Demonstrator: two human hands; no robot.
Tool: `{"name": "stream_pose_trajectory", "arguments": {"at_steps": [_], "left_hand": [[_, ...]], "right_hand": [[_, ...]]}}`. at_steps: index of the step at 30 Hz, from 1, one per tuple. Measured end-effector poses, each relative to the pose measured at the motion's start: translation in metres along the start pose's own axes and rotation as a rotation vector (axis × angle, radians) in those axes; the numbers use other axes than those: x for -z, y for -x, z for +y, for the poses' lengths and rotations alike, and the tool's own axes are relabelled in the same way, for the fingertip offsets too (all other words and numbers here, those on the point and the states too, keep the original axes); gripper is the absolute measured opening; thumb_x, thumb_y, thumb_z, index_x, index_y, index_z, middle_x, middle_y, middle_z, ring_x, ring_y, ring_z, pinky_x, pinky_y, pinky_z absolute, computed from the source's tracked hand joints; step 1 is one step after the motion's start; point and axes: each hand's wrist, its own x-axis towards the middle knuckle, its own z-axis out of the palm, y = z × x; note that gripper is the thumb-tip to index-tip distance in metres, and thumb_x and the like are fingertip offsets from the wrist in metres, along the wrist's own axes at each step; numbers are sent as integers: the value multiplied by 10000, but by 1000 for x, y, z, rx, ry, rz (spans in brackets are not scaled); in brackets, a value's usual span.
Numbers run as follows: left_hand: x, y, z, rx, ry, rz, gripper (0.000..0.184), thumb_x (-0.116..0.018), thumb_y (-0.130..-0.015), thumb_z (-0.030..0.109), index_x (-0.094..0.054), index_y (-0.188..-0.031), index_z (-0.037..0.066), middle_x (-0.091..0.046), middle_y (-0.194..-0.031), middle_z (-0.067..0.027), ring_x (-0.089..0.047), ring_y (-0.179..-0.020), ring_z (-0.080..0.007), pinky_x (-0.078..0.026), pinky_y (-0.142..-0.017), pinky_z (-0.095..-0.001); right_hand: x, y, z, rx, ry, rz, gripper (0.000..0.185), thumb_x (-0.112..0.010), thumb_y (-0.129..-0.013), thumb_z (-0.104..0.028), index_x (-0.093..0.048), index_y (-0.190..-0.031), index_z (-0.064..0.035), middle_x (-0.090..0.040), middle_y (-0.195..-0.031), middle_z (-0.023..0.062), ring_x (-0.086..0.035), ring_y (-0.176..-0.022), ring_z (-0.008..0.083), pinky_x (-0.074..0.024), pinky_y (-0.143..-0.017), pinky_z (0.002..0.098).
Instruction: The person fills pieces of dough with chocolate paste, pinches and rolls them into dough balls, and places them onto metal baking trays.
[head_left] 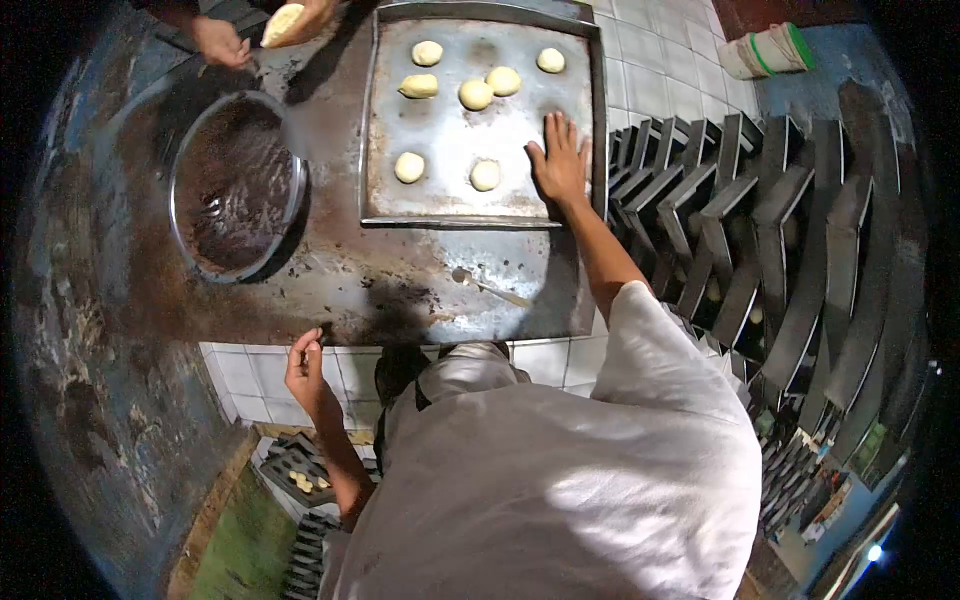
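Note:
My right hand (pixel 561 168) lies with fingers spread on the right side of a square metal tray (pixel 470 214). Several pale dough balls sit on that tray, among them one ball (pixel 485 174) left of my hand and another (pixel 550 60) beyond it. One dough piece (pixel 418 86) is more oblong, and a dough ball (pixel 475 95) touches its neighbour (pixel 503 80). My left hand (pixel 306 366) is at the table's front edge, thumb and fingers pinched together; anything between them is too small to make out. A spoon (pixel 492 289) rests on the table between tray and front edge.
A metal bowl (pixel 174 200) of dark, moist filling stands left of the tray. Beyond it, another person's hands (pixel 222 42) hold a dough piece (pixel 282 25). Stacked dark trays (pixel 720 215) crowd the right side. A white bucket (pixel 768 52) lies at upper right.

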Motion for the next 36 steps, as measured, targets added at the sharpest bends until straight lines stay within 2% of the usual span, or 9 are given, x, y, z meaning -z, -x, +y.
{"name": "stream_pose_trajectory", "arguments": {"at_steps": [3,7,13,16,20,26,29,32,36], "left_hand": [[12,9,-5,-19,-27,43,245,-640,-1005,157,-693,-1138,-42,-709,-1133,-129,-650,-1093,-211,-486,-1002,-360],[1,5,-3,-15,-25,41,258,-648,-1009,181,-694,-1132,-41,-710,-1134,-137,-653,-1111,-216,-493,-1007,-363],[-54,-21,50,-120,-70,-73,182,-637,-1005,100,-707,-1104,-36,-717,-1082,-88,-650,-1020,-155,-497,-935,-301],[-80,-35,72,-217,-45,-156,190,-639,-1007,114,-701,-1104,-37,-709,-1094,-84,-640,-1023,-147,-494,-948,-299],[-129,-45,108,-206,138,-293,241,-622,-998,113,-684,-1178,-35,-718,-1091,-95,-652,-1043,-165,-487,-957,-297],[-176,-44,116,39,446,-554,346,-717,-970,154,-638,-1223,-69,-714,-1089,-106,-662,-1007,-139,-509,-937,-286],[-176,-34,103,123,379,-503,257,-702,-960,78,-642,-1179,-40,-717,-1090,-92,-680,-987,-154,-535,-906,-314],[-173,-21,78,205,467,-562,263,-702,-969,106,-643,-1186,-30,-715,-1096,-96,-682,-1002,-162,-534,-923,-323],[-142,-27,41,543,757,-760,393,-459,-1100,304,-556,-1310,-14,-649,-1287,-132,-632,-1174,-240,-462,-1080,-389]], "right_hand": [[5,-2,-3,20,59,43,756,-453,-1017,-555,-270,-1615,-131,-245,-1675,138,-176,-1558,332,-16,-1211,659],[34,-56,-76,341,-41,336,386,-717,-873,-214,-627,-1234,-116,-645,-1145,63,-595,-1107,268,-382,-1006,506],[-2,-111,-132,344,291,85,252,-649,-854,-144,-680,-1103,-133,-692,-1047,45,-616,-1099,232,-395,-974,506],[59,-97,-154,133,90,-127,217,-656,-873,-154,-712,-1076,-101,-731,-994,57,-646,-1046,241,-411,-977,449],[118,-38,-154,-56,-1286,-503,265,-647,-978,-207,-699,-1164,-26,-730,-1056,32,-624,-1029,123,-441,-944,279],[182,70,-196,-214,-1716,-727,309,-529,-1058,-247,-664,-1205,-12,-702,-1106,34,-601,-1004,107,-438,-969,273],[160,98,-214,-223,-1332,-341,357,-591,-1040,-347,-690,-1020,-4,-698,-919,22,-572,-845,103,-480,-782,303],[132,123,-241,-294,-1012,72,332,-589,-1026,-290,-671,-946,22,-664,-780,230,-636,-691,305,-498,-688,418],[42,161,-230,-299,-1086,-145,468,-515,-1056,-379,-649,-857,23,-678,-827,228,-643,-727,329,-494,-691,443]]}}
